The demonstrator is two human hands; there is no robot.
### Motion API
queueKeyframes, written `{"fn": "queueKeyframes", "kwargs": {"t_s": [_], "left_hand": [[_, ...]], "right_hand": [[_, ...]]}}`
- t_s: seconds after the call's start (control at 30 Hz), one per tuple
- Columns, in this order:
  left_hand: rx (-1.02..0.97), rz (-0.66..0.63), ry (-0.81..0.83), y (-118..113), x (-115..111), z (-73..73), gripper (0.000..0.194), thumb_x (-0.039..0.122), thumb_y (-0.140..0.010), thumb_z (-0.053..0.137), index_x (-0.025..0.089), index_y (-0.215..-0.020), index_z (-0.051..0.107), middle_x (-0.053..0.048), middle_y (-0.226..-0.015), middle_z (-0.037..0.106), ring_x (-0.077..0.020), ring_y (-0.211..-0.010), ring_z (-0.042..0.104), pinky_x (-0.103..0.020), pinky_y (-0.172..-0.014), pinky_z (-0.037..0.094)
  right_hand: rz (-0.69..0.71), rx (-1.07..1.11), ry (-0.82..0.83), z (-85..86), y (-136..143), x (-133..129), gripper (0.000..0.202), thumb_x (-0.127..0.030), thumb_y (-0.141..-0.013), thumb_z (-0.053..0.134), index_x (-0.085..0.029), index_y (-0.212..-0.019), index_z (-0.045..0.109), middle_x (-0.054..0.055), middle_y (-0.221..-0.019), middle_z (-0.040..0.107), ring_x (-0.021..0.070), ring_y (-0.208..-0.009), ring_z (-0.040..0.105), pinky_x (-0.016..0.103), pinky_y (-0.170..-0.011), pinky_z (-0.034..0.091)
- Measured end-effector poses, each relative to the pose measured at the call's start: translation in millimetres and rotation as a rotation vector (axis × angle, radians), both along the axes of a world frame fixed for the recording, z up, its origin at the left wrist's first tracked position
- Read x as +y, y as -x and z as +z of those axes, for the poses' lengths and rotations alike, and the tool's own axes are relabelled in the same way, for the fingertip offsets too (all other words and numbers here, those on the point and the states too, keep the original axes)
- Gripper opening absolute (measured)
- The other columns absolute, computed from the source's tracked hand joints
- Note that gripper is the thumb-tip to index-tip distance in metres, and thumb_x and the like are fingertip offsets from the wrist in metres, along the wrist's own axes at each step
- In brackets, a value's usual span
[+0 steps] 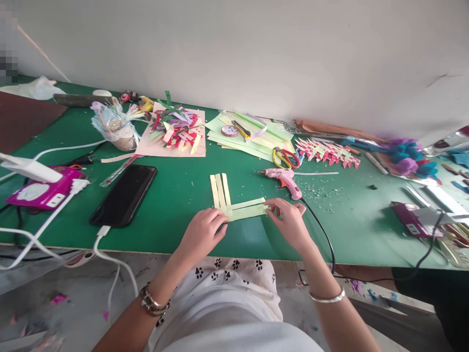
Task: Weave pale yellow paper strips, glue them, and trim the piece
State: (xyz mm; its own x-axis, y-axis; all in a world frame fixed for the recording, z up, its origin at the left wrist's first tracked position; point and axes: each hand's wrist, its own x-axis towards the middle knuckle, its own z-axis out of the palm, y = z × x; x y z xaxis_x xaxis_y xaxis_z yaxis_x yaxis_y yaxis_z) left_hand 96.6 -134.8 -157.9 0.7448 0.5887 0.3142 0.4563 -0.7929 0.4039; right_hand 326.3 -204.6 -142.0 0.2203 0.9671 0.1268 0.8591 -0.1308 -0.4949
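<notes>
Pale yellow-green paper strips (220, 191) lie on the green table, three pointing away from me and others running to the right, meeting at a corner. My left hand (207, 229) presses on that corner, its fingers bent together over the paper. At the right end of the sideways strips, my right hand (287, 219) pinches an upper strip (249, 203) between thumb and finger. Below it lies a wider strip (247, 212). A pink glue gun (284, 180) rests just beyond my right hand.
A black phone (124, 195) with a white cable and a purple socket block (47, 188) are at left. Behind lie a pile of cut strips (179, 127), green sheets (223, 122), scissors (281, 157) and a woven red-white piece (326, 152). Another purple block (415, 220) sits right.
</notes>
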Motion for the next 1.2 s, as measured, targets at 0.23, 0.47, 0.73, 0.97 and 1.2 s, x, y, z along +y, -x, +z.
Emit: {"fn": "queueKeyframes", "kwargs": {"t_s": [0.23, 0.47, 0.73, 0.97, 1.2], "left_hand": [[0.007, 0.002, -0.002, -0.9, -0.2, -0.8, 0.015, 0.015, -0.086, 0.044, 0.018, -0.086, 0.058, -0.004, -0.086, 0.061, -0.0181, -0.081, 0.056, -0.033, -0.072, 0.045], [0.013, -0.004, -0.007, -0.3, -0.3, 0.2, 0.015, 0.015, -0.086, 0.043, 0.018, -0.086, 0.058, -0.004, -0.086, 0.06, -0.0183, -0.081, 0.056, -0.033, -0.072, 0.045], [0.03, 0.007, -0.004, -1.8, -0.7, 0.2, 0.013, 0.015, -0.086, 0.045, 0.019, -0.088, 0.058, -0.004, -0.087, 0.06, -0.0184, -0.082, 0.056, -0.033, -0.073, 0.045], [0.03, 0.011, -0.018, -1.4, -0.4, 1.8, 0.017, 0.016, -0.086, 0.042, 0.018, -0.086, 0.059, -0.004, -0.086, 0.061, -0.0181, -0.081, 0.056, -0.033, -0.072, 0.046], [0.017, 0.01, -0.01, -1.1, 0.0, 1.3, 0.017, 0.014, -0.086, 0.041, 0.019, -0.086, 0.058, -0.004, -0.086, 0.061, -0.0177, -0.08, 0.056, -0.033, -0.071, 0.045]], "right_hand": [[-0.014, -0.192, -0.081, -9.2, 6.3, 0.5, 0.022, -0.014, -0.084, 0.042, -0.023, -0.09, 0.061, -0.002, -0.073, 0.064, 0.0142, -0.072, 0.056, 0.034, -0.072, 0.018], [-0.12, -0.424, -0.251, -8.4, 22.2, -11.6, 0.024, -0.013, -0.088, 0.04, -0.021, -0.089, 0.062, -0.002, -0.066, 0.059, 0.0133, -0.069, 0.051, 0.034, -0.071, 0.017], [0.134, -0.395, -0.121, -11.0, 68.8, -23.8, 0.029, -0.03, -0.091, 0.041, -0.029, -0.116, 0.056, 0.001, -0.078, 0.056, 0.015, -0.074, 0.047, 0.034, -0.068, 0.018], [0.034, -0.382, -0.04, -12.9, 53.7, -22.8, 0.029, -0.034, -0.089, 0.043, -0.032, -0.113, 0.059, 0.001, -0.079, 0.052, 0.0156, -0.076, 0.047, 0.035, -0.072, 0.019], [-0.103, -0.42, -0.059, -14.5, 27.6, -28.5, 0.026, -0.032, -0.088, 0.044, -0.03, -0.103, 0.064, 0.001, -0.076, 0.051, 0.0156, -0.074, 0.046, 0.034, -0.07, 0.018]]}}
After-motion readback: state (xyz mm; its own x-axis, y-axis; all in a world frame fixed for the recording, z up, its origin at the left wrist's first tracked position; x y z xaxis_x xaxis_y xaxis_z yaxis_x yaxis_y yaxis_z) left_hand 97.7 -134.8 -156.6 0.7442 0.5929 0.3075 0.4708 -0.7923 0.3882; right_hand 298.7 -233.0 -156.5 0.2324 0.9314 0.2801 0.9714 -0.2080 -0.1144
